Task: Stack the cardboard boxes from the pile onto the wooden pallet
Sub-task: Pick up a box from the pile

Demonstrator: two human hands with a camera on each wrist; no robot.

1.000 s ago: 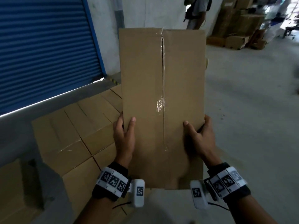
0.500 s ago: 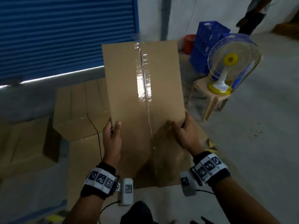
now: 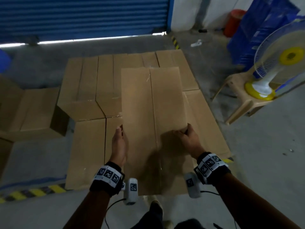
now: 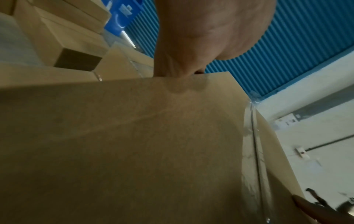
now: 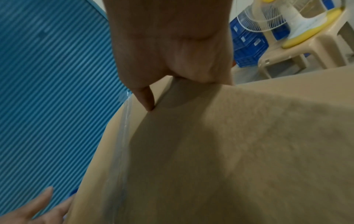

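Observation:
I hold a long taped cardboard box [image 3: 153,113] level just above a layer of cardboard boxes [image 3: 92,90] laid flat on the floor; the pallet is hidden. My left hand [image 3: 119,141] lies flat against the box's left side, with its fingers [image 5: 38,204] straight. My right hand [image 3: 186,138] grips the right edge, thumb on top and fingers curled over the side. In the wrist views the box top [image 4: 153,151] with its tape seam [image 5: 120,151] fills the picture.
More boxes [image 3: 33,113] lie at the left. A table fan [image 3: 280,66] stands on a beige plastic stool [image 3: 244,100] at the right, with blue crates [image 3: 257,25] and a red bucket [image 3: 234,20] behind. A blue roller shutter [image 3: 82,15] closes the back. Yellow-black tape [image 3: 33,192] marks the floor.
The view has swung left and down. The box has tipped from upright to level and come down over the laid boxes. My left thumb has left the box's top.

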